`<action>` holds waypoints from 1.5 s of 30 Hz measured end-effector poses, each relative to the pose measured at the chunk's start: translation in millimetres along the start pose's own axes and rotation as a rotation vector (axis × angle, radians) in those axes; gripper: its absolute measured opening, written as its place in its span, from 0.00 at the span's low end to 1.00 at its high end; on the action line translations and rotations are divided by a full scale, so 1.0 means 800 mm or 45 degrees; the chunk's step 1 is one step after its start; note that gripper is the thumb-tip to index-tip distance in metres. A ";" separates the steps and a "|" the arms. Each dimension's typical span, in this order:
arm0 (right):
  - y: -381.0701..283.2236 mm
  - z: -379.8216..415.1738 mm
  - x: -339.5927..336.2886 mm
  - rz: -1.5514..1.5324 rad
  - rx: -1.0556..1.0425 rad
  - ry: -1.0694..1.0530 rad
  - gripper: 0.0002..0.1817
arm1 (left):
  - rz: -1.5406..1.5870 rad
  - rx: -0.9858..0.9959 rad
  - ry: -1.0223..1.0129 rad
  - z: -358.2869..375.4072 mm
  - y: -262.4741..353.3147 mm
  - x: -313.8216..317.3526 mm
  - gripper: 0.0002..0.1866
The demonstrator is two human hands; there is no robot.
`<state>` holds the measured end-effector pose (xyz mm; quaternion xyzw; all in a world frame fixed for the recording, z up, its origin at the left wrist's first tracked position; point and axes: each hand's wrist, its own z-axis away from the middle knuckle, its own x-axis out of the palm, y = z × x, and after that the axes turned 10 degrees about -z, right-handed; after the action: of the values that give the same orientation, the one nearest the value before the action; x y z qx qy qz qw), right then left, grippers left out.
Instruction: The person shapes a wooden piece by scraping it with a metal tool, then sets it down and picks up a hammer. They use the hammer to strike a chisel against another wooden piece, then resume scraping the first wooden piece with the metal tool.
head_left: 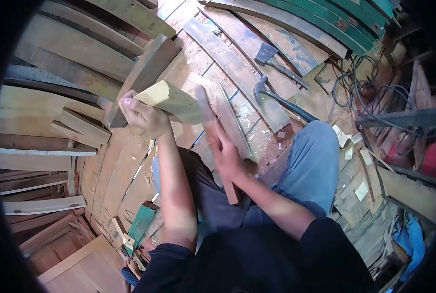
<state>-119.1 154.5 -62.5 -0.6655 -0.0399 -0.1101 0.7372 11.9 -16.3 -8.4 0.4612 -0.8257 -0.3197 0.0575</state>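
Observation:
My left hand (147, 115) is closed around the near end of a pale wooden block (181, 105), held up in front of me with its rough, chipped end facing up. In my right hand (225, 156) is a long brown wooden stick (232, 190), gripped around its middle. Its upper end is smeared by motion and overlaps the block's far end in this view. Beyond my right hand, a claw hammer (289, 105) lies near my knee, and a hatchet (267, 53) rests farther off on the boards.
Wood planks (76, 58) and frames crowd the left side. Green slatted panels (320, 24) stand at the far right, with tangled cables (350, 83) below them. Shavings litter the plank floor (108, 180). Another person's hand (134, 267) shows at the lower left.

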 end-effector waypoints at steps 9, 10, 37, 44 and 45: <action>0.078 -0.017 -0.007 0.118 0.052 0.019 0.33 | -0.054 0.019 -0.017 -0.009 -0.013 -0.003 0.19; 0.082 -0.026 -0.005 0.131 -0.177 0.082 0.34 | -0.072 0.023 0.000 -0.013 -0.013 0.002 0.19; 0.041 -0.103 -0.386 1.222 0.032 -0.177 0.31 | -0.057 -0.108 -0.564 0.008 -0.221 -0.022 0.14; 0.093 -0.098 -0.392 1.239 -0.130 -0.279 0.27 | -0.068 -0.122 -0.588 0.004 -0.235 -0.039 0.13; 0.100 -0.098 -0.392 1.234 -0.144 -0.286 0.27 | -0.069 -0.127 -0.595 0.006 -0.238 -0.043 0.12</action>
<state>-413.7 118.1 -213.2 -0.6543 0.2008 0.3152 0.6575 167.5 -57.4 -116.0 0.3933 -0.7871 -0.4596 -0.1208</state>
